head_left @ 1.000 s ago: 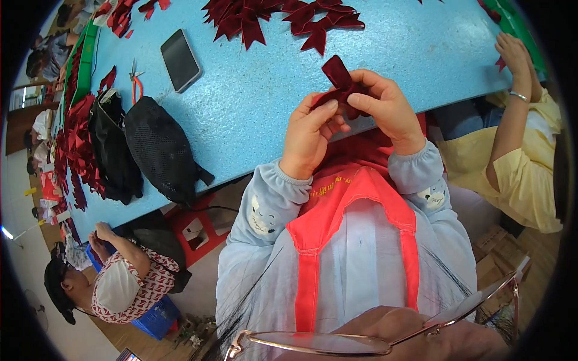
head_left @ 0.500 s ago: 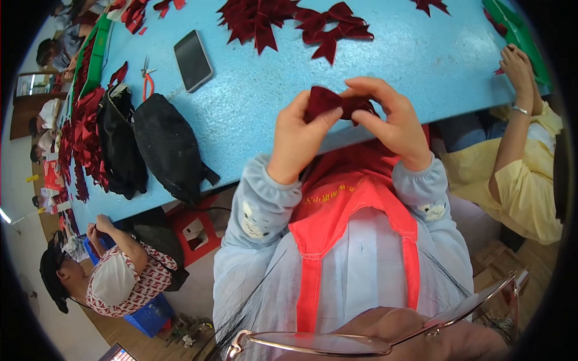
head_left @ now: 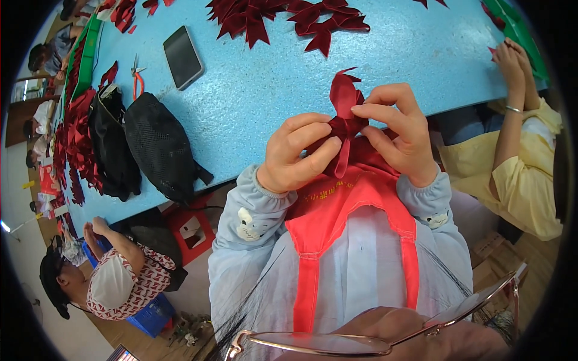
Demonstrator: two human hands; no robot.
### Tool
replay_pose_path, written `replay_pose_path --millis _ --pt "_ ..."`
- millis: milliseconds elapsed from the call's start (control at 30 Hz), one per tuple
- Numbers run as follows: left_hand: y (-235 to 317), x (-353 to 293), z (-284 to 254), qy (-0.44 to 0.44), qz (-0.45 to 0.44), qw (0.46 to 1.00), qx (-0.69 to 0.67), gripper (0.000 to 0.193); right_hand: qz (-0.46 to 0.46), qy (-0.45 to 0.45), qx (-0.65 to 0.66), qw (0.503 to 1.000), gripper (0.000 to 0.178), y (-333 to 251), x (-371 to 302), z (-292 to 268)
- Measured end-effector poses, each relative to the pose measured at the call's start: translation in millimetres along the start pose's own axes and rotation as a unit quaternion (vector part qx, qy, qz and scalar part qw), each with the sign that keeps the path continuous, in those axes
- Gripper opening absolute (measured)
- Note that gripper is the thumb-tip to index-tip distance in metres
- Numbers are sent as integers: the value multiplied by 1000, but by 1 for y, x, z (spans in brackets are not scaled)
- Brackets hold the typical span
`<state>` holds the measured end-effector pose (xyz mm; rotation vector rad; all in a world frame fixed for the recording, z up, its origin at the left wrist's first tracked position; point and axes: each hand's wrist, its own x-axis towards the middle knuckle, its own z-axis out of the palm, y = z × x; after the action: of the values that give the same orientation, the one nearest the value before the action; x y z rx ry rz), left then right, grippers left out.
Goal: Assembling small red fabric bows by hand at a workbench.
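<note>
- While both hands meet just above the blue counter (head_left: 253, 96) edge, the left hand (head_left: 296, 153) pinches the dark red ribbon bow (head_left: 344, 114) at its middle.
- The right hand (head_left: 398, 133) fingers (head_left: 376, 111) close on the same bow.
- A phone (head_left: 183, 57) lies well apart.

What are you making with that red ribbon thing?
A person in a red apron is holding a dark red ribbon piece up in front of their chest, above the edge of a blue table. The left hand pinches it from one side and the right hand from the other, right at its gathered middle. More red ribbon bows lie farther back on the table, near a phone, scissors and two black bags.
</note>
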<state>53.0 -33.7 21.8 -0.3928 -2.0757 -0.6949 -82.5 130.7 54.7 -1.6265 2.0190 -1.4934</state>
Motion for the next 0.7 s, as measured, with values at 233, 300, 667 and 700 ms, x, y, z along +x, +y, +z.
replay_pose_path --millis 233,300,667,700 --pt "5 -6 2 -20 -20 999 -25 42 -34 -32 1 999 29 2 7 2" --pt "3 -6 8 0 -87 995 -57 34 -32 1 -25 999 29 4 6 4" --pt "26 24 -30 -62 -370 925 -60 20 -84 49 -130 987 24 3 3 8" --pt "28 28 -30 -87 -349 933 -8 19 -88 48 -137 986 24 1 3 8"
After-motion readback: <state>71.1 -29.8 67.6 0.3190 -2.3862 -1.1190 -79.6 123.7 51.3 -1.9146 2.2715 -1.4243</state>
